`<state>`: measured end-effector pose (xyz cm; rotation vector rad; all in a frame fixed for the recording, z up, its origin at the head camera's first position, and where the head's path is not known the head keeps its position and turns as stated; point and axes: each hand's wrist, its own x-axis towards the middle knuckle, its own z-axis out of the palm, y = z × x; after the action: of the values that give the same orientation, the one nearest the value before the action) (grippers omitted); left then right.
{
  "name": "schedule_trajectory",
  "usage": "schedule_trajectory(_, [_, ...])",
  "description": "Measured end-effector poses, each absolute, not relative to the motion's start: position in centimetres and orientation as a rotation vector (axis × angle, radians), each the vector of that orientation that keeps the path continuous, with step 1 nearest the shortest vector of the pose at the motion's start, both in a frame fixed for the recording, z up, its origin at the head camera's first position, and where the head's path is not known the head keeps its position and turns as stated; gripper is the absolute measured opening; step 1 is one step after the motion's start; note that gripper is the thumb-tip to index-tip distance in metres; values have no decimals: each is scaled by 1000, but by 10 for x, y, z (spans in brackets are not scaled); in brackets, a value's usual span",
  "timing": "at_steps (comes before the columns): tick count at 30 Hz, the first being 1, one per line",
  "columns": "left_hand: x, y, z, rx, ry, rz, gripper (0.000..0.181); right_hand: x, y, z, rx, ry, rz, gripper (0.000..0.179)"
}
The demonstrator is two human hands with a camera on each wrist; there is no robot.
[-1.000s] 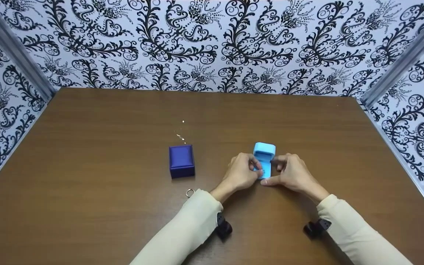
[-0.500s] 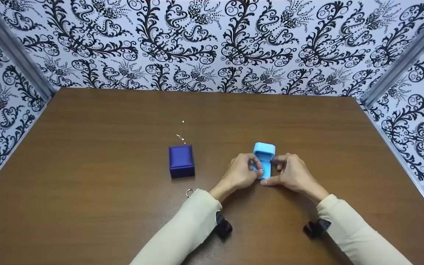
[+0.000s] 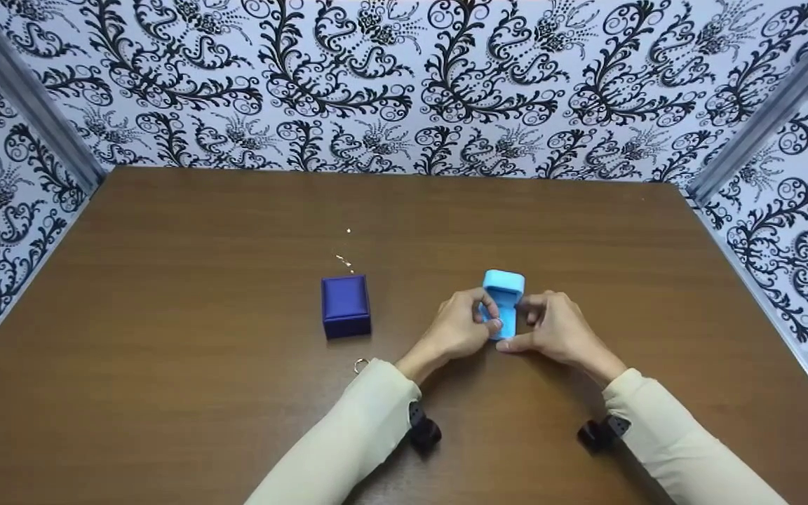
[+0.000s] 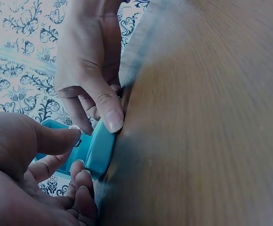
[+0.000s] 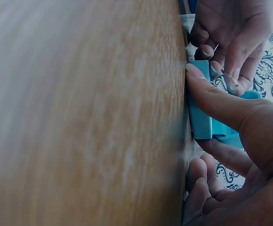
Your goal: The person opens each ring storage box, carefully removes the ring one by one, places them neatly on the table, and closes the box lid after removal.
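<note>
A small light-blue ring box point(image 3: 505, 283) stands on the table with its lid raised. My left hand point(image 3: 457, 327) is over its near left part, thumb and forefinger pinching a small ring point(image 3: 499, 322) at the box's inner pad. From the other side, my right hand point(image 3: 560, 330) grips the box, thumb on the front wall and fingers along the right side. In the left wrist view the box point(image 4: 100, 149) shows between both hands, the ring mostly covered by fingertips. The right wrist view shows the right thumb pressed on the box front point(image 5: 200, 106).
A closed dark-blue box point(image 3: 346, 306) stands left of the hands. Beside the left sleeve point(image 3: 369, 421) lies a gold-coloured ring point(image 3: 361, 365). Small shiny bits point(image 3: 344, 261) are on the brown wooden table point(image 3: 200, 294) behind the dark-blue box. Patterned walls point(image 3: 404, 84) enclose the table.
The left fingertips and the pinched ring have shifted very slightly up at the box. The right hand keeps its hold, and the box stays in place.
</note>
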<state>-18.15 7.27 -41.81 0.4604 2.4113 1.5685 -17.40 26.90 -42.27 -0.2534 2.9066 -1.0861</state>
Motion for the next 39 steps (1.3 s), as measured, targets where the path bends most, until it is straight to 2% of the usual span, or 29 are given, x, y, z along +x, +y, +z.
schedule_trajectory(9, [-175,64,-415,548,2507,1483,10,-174,269,-422,-256,2908,-1085,59])
schedule_trajectory(21, [-150,57,-412,735,2697,1082,14,-172,267,-419,-238,2910,-1099,63])
schedule_trajectory(39, [-144,56,-418,733,2679,970,12,-174,268,-423,-206,2932,-1041,65])
